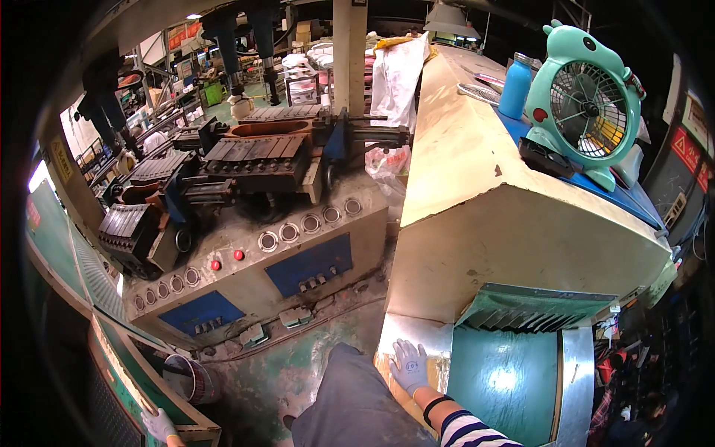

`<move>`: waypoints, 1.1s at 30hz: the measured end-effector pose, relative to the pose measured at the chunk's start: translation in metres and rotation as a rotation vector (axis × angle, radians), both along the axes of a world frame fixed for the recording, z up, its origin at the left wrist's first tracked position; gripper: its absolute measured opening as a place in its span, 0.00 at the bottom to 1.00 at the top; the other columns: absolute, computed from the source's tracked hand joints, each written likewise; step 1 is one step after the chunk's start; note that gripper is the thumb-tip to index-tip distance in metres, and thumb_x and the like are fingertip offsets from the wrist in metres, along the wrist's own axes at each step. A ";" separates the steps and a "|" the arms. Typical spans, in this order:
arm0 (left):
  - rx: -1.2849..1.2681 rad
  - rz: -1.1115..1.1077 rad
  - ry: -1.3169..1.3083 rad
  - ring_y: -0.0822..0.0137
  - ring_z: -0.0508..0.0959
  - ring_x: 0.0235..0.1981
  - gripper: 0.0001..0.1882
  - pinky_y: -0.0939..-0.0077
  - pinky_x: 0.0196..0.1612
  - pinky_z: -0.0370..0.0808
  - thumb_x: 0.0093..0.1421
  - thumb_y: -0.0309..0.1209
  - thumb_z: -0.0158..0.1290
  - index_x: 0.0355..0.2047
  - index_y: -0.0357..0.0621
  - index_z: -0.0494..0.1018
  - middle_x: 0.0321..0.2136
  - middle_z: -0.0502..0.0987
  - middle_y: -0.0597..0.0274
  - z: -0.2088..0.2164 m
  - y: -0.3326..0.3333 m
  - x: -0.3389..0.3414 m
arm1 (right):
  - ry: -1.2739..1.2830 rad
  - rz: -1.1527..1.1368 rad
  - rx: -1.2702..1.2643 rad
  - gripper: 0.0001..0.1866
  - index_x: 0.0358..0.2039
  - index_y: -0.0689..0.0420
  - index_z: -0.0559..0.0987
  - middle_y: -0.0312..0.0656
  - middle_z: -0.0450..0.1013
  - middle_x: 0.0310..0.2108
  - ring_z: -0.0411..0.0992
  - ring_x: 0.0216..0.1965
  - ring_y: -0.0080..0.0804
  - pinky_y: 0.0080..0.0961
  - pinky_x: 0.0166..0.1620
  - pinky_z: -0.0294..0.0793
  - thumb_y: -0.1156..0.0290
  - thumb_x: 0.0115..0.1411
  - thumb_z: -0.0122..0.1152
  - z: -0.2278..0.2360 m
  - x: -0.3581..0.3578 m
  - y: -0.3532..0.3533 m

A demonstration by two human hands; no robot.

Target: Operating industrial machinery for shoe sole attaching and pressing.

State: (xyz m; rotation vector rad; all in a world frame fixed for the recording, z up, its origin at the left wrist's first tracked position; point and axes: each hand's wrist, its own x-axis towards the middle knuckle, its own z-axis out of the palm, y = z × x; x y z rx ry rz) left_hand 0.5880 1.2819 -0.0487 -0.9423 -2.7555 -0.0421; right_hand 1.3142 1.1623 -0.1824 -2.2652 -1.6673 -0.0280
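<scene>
My right hand (410,365), in a white work glove, lies flat with its fingers spread on the tan ledge (387,339) at the mouth of a large cream machine housing (477,194). It holds nothing. Just to its right a green conveyor belt (499,380) runs out under a slatted green flap (529,309). My left hand (159,425), also gloved, sits at the lower left on the rim of a green frame (119,365). The picture's edge partly cuts it off, so its grip is unclear. My knee in grey trousers (350,398) is between the hands.
A grey press machine (298,246) with round buttons, blue panels and dark moulds (257,156) stands ahead on the left. On the cream housing stand a teal fan (592,104) and a blue bottle (515,88). A bucket (190,380) sits on the stained floor.
</scene>
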 end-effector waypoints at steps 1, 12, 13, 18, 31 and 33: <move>0.003 -0.009 -0.004 0.52 0.65 0.65 0.35 0.60 0.66 0.62 0.60 0.44 0.53 0.66 0.48 0.61 0.66 0.64 0.48 0.001 0.000 0.001 | -0.005 0.003 -0.022 0.28 0.60 0.52 0.69 0.39 0.65 0.62 0.60 0.66 0.36 0.52 0.68 0.47 0.54 0.61 0.55 -0.001 0.000 0.000; -0.005 0.021 0.005 0.55 0.64 0.66 0.37 0.60 0.66 0.62 0.59 0.44 0.53 0.68 0.51 0.60 0.67 0.62 0.53 -0.004 0.001 -0.005 | -0.042 -0.003 -0.060 0.29 0.60 0.51 0.70 0.37 0.65 0.64 0.60 0.66 0.33 0.53 0.68 0.48 0.51 0.62 0.52 -0.004 0.001 0.000; -0.007 0.017 0.000 0.55 0.64 0.66 0.37 0.60 0.66 0.62 0.59 0.44 0.53 0.68 0.51 0.60 0.67 0.62 0.53 -0.003 0.001 -0.005 | -0.042 -0.002 -0.060 0.29 0.60 0.51 0.70 0.37 0.65 0.64 0.60 0.66 0.33 0.53 0.68 0.48 0.51 0.62 0.52 -0.005 0.001 0.000; -0.009 0.004 0.000 0.54 0.64 0.66 0.37 0.60 0.66 0.62 0.59 0.44 0.53 0.68 0.52 0.60 0.67 0.62 0.51 0.001 0.000 -0.001 | -0.039 -0.003 -0.013 0.29 0.60 0.51 0.70 0.38 0.65 0.64 0.60 0.66 0.33 0.52 0.68 0.48 0.51 0.62 0.52 -0.008 0.001 -0.001; 0.110 -0.237 -0.080 0.44 0.72 0.58 0.31 0.57 0.62 0.68 0.62 0.44 0.54 0.60 0.35 0.68 0.57 0.72 0.39 0.057 -0.019 0.065 | -0.026 -0.018 -0.091 0.27 0.60 0.54 0.71 0.41 0.66 0.63 0.59 0.67 0.36 0.52 0.71 0.42 0.53 0.66 0.49 -0.009 0.001 -0.002; 0.074 -0.393 -0.174 0.40 0.73 0.55 0.31 0.56 0.61 0.68 0.63 0.43 0.54 0.56 0.28 0.70 0.55 0.73 0.34 0.084 -0.031 0.098 | 0.093 -0.045 -0.016 0.27 0.60 0.54 0.72 0.43 0.66 0.64 0.58 0.68 0.37 0.50 0.71 0.43 0.51 0.66 0.48 -0.011 0.001 -0.004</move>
